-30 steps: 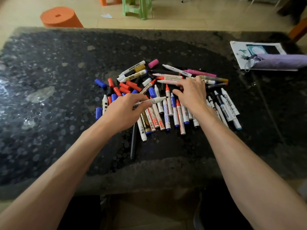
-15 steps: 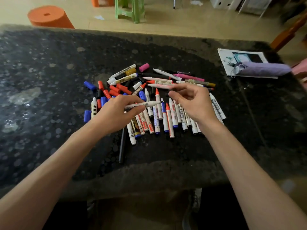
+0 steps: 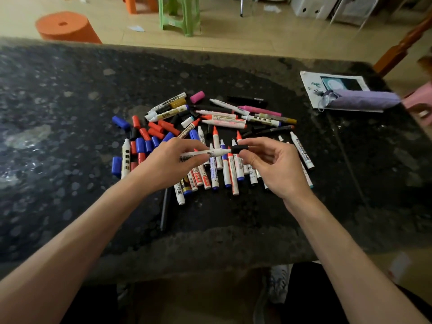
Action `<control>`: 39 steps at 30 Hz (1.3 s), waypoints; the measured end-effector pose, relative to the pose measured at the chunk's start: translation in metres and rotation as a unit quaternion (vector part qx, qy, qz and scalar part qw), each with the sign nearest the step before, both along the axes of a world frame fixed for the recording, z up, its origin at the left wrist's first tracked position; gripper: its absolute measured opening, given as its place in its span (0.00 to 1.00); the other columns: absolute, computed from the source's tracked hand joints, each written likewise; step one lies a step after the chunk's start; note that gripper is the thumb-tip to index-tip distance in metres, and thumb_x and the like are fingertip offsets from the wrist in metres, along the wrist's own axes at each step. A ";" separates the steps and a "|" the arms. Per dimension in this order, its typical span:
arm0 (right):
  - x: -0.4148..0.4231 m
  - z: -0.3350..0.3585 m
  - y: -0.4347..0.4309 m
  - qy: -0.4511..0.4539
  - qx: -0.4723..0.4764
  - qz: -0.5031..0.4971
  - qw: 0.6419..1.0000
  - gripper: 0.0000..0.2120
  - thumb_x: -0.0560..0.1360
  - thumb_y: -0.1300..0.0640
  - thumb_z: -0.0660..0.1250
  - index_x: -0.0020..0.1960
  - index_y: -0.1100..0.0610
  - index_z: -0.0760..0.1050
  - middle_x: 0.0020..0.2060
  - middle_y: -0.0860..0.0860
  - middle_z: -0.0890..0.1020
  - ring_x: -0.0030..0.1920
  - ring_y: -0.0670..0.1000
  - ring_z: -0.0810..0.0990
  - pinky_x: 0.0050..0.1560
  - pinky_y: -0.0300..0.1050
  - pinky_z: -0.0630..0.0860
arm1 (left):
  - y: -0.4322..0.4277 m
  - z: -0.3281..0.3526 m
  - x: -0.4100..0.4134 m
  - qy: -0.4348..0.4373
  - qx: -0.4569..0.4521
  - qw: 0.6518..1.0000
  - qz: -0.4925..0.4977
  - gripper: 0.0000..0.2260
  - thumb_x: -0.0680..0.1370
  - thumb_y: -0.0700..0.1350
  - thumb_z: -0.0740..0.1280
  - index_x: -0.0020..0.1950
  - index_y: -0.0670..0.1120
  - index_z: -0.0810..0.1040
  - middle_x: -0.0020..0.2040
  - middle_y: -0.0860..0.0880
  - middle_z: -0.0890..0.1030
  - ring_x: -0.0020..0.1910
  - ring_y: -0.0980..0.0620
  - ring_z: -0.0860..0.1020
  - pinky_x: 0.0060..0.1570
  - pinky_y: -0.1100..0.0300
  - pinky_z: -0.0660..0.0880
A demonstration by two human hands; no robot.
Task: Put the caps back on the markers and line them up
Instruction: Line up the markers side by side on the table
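Observation:
My left hand [image 3: 169,166] grips a white marker [image 3: 210,153] held level above the pile, its tip pointing right. My right hand [image 3: 275,167] pinches a black cap [image 3: 239,149] right at that tip; I cannot tell whether the cap sits on it. Under both hands lies a heap of uncapped markers [image 3: 224,174], several side by side with red or blue tips pointing away. More markers [image 3: 224,120] lie crosswise behind them. Loose red and blue caps [image 3: 149,136] are scattered to the left, and a pink cap [image 3: 197,97] lies farther back.
The dark speckled stone table [image 3: 70,101] carries a printed sheet [image 3: 336,85] and a purple pouch [image 3: 364,100] at the back right. A thin black pen [image 3: 165,206] lies near the front edge. Orange [image 3: 66,26] and green stools [image 3: 180,12] stand on the floor beyond.
My right hand lifted off the pile with a black cap and brought it to the tip of the white marker. My left hand kept the marker and raised it slightly.

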State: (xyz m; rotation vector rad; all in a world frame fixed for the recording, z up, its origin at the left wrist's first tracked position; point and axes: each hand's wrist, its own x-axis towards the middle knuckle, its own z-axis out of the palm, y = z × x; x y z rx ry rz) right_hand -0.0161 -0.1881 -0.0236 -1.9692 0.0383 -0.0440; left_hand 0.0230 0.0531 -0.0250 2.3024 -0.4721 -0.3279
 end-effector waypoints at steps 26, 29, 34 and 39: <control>-0.006 -0.004 0.020 0.072 0.218 -0.050 0.972 0.10 0.78 0.55 0.74 0.57 0.58 0.83 0.50 0.51 0.88 0.53 0.48 0.86 0.53 0.41 0.80 | -0.028 -0.009 -0.011 0.011 -0.105 0.992 -0.070 0.15 0.84 0.52 0.63 0.71 0.56 0.75 0.55 0.57 0.82 0.53 0.56 0.81 0.50 0.52 0.79; 0.005 -0.001 -0.010 0.069 0.291 -0.117 0.947 0.11 0.81 0.55 0.70 0.61 0.60 0.81 0.55 0.56 0.87 0.57 0.52 0.86 0.53 0.42 0.81 | -0.035 -0.008 -0.013 0.008 -0.117 0.992 -0.037 0.25 0.80 0.60 0.61 0.77 0.58 0.68 0.62 0.60 0.77 0.60 0.64 0.77 0.54 0.62 0.77; 0.022 -0.015 -0.095 0.065 -0.036 -0.234 0.969 0.16 0.84 0.45 0.64 0.59 0.57 0.81 0.50 0.57 0.84 0.50 0.48 0.81 0.55 0.48 0.80 | -0.042 -0.011 -0.013 0.001 -0.111 0.993 -0.039 0.19 0.82 0.51 0.64 0.74 0.57 0.71 0.62 0.60 0.77 0.61 0.64 0.77 0.53 0.67 0.78; 0.021 -0.026 -0.149 0.078 -0.263 -0.282 0.919 0.19 0.81 0.46 0.69 0.69 0.52 0.75 0.54 0.51 0.85 0.58 0.52 0.82 0.58 0.48 0.75 | -0.059 -0.015 -0.013 -0.006 -0.102 0.994 -0.047 0.17 0.84 0.47 0.64 0.72 0.58 0.74 0.61 0.61 0.78 0.60 0.64 0.77 0.50 0.69 0.77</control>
